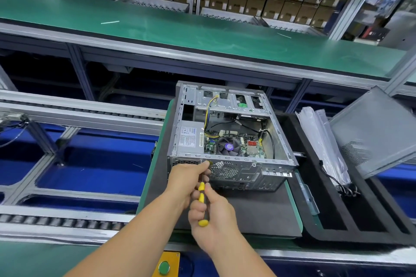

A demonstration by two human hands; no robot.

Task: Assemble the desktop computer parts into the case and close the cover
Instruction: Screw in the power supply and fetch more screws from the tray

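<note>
Head view: case (227,132) lies open on the counter (258,207), right hand (210,213) gripping the yellow screwdriver (201,198), left hand (191,177) pinching its shaft at the rear panel; risk: tip slips off the screw, which may strip or drop.

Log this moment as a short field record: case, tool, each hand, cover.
case: open desktop case on black mat, rear panel facing the person
tool: yellow-handled screwdriver, tip at rear panel's upper edge
right hand: grips screwdriver handle
left hand: pinches the shaft near the tip
cover: grey side panel, off, tilted at right
</note>
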